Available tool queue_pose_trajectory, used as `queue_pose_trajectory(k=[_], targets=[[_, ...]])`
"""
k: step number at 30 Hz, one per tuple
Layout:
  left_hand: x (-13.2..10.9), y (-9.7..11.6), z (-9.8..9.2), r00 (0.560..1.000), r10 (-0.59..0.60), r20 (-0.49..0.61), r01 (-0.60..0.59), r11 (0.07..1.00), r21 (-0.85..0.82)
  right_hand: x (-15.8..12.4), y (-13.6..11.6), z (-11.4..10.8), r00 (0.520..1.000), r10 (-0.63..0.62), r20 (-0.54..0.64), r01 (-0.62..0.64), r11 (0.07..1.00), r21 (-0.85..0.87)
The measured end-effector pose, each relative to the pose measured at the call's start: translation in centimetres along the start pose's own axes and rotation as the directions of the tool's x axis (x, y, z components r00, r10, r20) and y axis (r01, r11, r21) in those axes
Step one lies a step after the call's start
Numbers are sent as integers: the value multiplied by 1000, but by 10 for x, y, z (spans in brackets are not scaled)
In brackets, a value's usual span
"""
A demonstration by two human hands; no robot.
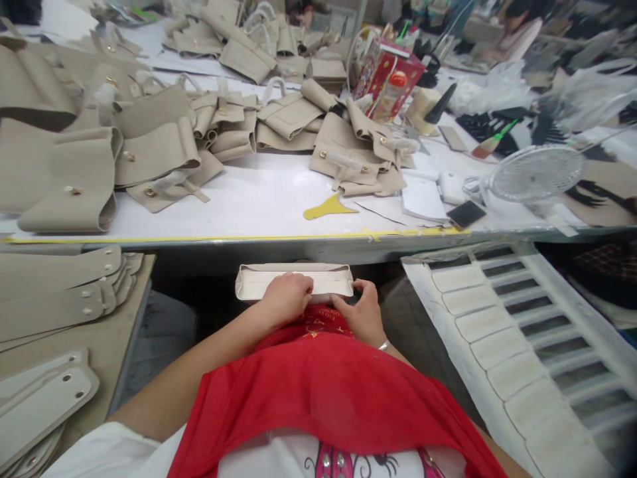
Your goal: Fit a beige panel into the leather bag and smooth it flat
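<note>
A beige handbag body [251,282], boxy with its pale lining facing up, rests at my lap below the table's edge. My left hand [287,293] reaches over its near side, fingers curled and closed on the near edge. At the right end, my right hand [363,312] grips the near corner between thumb and fingers. The undersides of the fingers and the lower part of the bag body are hidden. Under both hands lies my red apron [323,372].
Beige bag pieces [159,153] are heaped along the white table [239,199]. A yellow scraper-like piece [328,207], a dark phone [466,214] and a white fan [535,172] lie there too. Strap pieces [54,299] sit left; a slotted rack [492,345] stands right.
</note>
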State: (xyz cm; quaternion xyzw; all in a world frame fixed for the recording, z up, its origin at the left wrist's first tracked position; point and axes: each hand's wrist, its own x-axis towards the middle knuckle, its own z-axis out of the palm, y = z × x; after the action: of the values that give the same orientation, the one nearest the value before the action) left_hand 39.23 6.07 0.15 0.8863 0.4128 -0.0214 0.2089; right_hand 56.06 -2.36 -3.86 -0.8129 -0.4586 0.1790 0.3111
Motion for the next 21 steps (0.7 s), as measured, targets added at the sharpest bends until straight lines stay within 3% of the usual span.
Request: queue_pose_trajectory(k=[3, 7, 11, 13, 17, 21], targets=[[3, -2, -3, 999, -21, 33, 22, 999, -30, 4, 1, -1, 946, 290, 147, -304, 949, 82], [7, -4, -6, 997, 6, 79, -6, 1000, 2, 4, -5, -4, 836, 395, 381, -483, 859, 168], [9, -6, -8, 994, 46, 102, -48, 999, 18, -1, -22, -6, 580, 429, 693, -725, 659, 199], [9, -6, -9, 993, 51, 109, -52, 999, 10, -1, -31, -6, 503, 450, 738, -799, 567, 199], [8, -8, -9, 994, 42, 103, -42, 999, -9, 0, -48, -7, 403, 463, 789, -888, 406, 215], [8, -10, -9, 995, 51, 87, -50, 999, -18, 0, -56, -6, 362, 451, 816, -924, 287, 252]])
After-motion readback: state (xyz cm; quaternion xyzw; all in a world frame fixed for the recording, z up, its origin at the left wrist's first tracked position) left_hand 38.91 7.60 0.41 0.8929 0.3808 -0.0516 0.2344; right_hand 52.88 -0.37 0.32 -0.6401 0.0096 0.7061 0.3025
